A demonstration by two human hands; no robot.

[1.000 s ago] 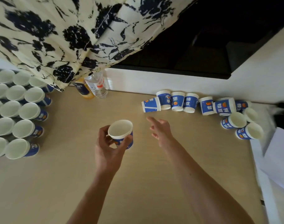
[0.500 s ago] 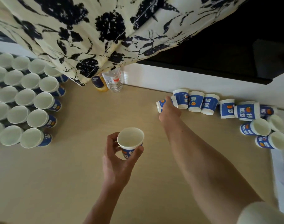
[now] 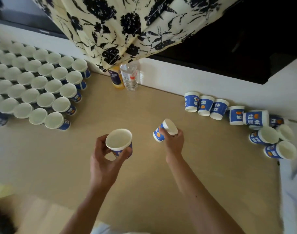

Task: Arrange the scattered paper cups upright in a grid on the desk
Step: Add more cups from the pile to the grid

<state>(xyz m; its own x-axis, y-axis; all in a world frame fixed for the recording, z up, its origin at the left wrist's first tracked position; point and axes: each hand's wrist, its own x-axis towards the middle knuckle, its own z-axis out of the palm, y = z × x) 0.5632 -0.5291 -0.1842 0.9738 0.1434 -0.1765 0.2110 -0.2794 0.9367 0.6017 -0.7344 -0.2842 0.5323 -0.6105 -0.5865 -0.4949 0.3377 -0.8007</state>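
My left hand (image 3: 104,159) grips an upright blue-and-white paper cup (image 3: 119,142) above the middle of the wooden desk (image 3: 144,183). My right hand (image 3: 174,141) holds a second cup (image 3: 164,130), tilted on its side with its mouth facing right. A grid of upright cups (image 3: 36,85) fills the desk's left side. Several scattered cups (image 3: 218,108) stand upside down or lie on their sides along the back right, and more lie on their sides (image 3: 271,141) by the right edge.
A clear water bottle (image 3: 129,76) and an orange juice bottle (image 3: 116,78) stand at the back by the white sill (image 3: 161,76). A floral curtain (image 3: 120,26) hangs over them. White papers (image 3: 293,191) lie off the desk's right edge.
My right hand reached to the leftmost scattered cup, took it and drew it back toward the desk's middle. The left hand kept its cup. The view has swung left, showing more of the grid.
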